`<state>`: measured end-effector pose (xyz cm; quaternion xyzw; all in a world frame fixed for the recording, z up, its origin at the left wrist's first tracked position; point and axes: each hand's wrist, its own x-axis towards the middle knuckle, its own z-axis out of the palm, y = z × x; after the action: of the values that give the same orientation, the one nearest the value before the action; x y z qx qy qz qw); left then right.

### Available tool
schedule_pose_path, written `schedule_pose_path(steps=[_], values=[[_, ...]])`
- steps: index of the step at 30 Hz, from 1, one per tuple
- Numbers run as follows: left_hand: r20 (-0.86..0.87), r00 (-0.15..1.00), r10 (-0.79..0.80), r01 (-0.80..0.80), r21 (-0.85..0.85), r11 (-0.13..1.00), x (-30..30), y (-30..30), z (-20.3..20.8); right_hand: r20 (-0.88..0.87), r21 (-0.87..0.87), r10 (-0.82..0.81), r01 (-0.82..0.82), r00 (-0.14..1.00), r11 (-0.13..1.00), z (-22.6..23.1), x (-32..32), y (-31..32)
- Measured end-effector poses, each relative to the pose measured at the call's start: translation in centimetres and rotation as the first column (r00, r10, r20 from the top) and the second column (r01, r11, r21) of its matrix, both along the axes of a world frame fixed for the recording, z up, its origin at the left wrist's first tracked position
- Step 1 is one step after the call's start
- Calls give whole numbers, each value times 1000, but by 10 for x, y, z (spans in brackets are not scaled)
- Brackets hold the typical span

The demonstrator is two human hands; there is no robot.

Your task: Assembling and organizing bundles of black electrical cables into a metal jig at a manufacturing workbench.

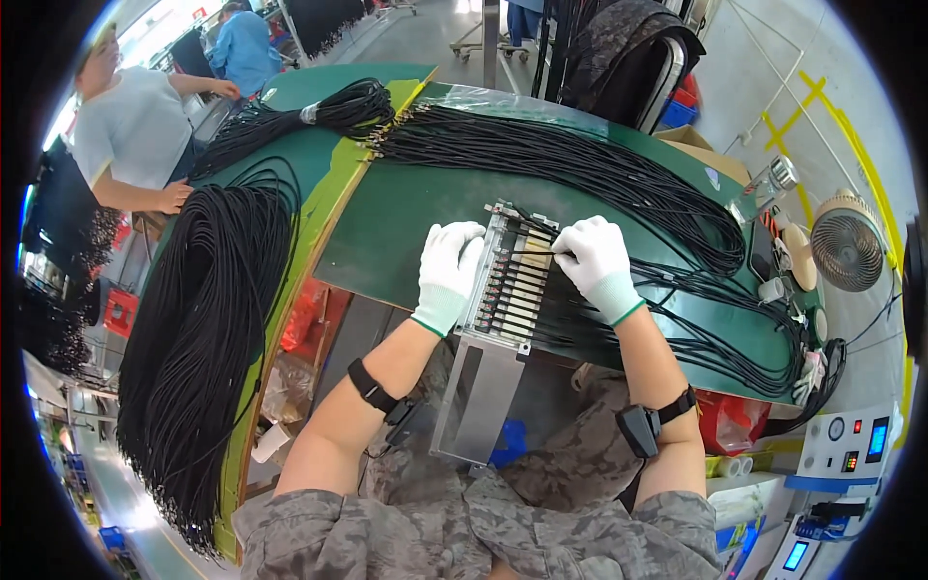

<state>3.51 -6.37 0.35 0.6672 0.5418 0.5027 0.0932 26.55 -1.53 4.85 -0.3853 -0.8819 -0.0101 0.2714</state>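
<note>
Head view: your left grip [450,261] sits beside the metal fixture [498,340]; whether it holds anything cannot be told. At the near edge of the tabletop [387,227], the fixture appears mostly loaded. Your right grip [594,255] pinches a black cable [534,252], apparently unseated; bundled cables [628,174] farther right may be outstanding.

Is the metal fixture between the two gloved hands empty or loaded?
At least partly loaded: black cables lie across the metal fixture near the right hand.

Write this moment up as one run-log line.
Left hand: gloved, beside metal fixture | Right hand: gloved, pinching black cable over fixture | Surroundings: long cable bundle on green table
</note>
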Motion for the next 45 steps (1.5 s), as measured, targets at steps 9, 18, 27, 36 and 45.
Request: schedule_pose_path(steps=[9,18,27,36,45], values=[[-68,997,35,-35,-2,999,0,-2,-2,30,59,-16,14,999,998,-3,1,0],[-341,937,-74,70,-24,997,10,-1,9,47,89,-24,20,999,996,-5,-5,-9],[-603,791,-100,40,-112,993,8,-2,15,56,25,-117,116,992,993,-4,-6,-5],[-332,939,-90,86,-25,996,9,7,-2,128,17,-216,215,968,976,-11,19,14],[-71,994,81,-80,17,997,8,9,1,-101,-72,19,-26,995,997,4,22,3]])
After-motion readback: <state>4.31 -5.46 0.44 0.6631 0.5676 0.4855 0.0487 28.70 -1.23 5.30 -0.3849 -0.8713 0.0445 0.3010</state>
